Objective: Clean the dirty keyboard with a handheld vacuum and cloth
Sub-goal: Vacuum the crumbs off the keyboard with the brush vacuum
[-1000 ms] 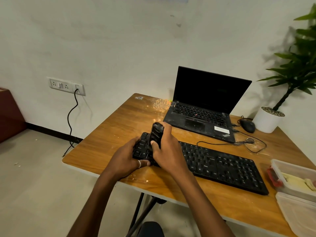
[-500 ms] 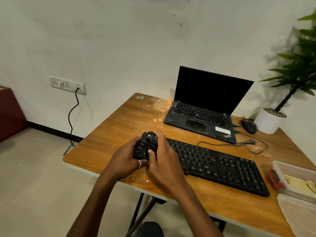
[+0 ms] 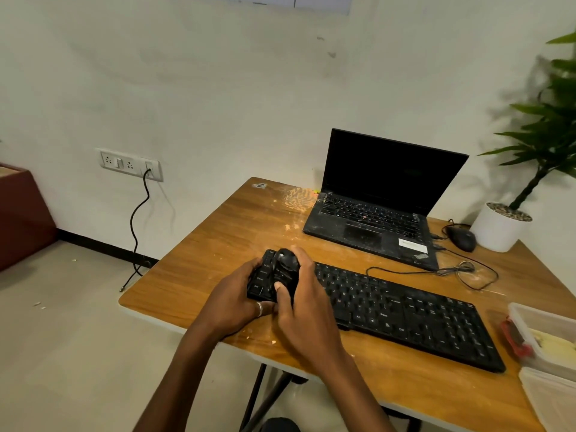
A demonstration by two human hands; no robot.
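1. Keyboard (image 3: 405,319) lies slantwise along the front edge of the table (image 3: 218,241). Its left end is near the front left corner and its right end reaches toward the right edge. Pale crumbs dot the wood around it.
2. The step in hand looks like vacuuming the left-end keys. To do it well, hold the nozzle close to the keys, work slowly row by row toward the right end, and pin the board so it cannot slide.
3. Right hand (image 3: 307,316) is clenched round the vacuum (image 3: 285,268), thumb on its near side and fingers wrapped round the far side.
4. Left hand (image 3: 230,302) grips the keyboard's left end, fingers curled over its edge to steady it.
5. The vacuum stands nearly upright over the left-end keys. Its lower end is hidden, so contact with the keys cannot be told.
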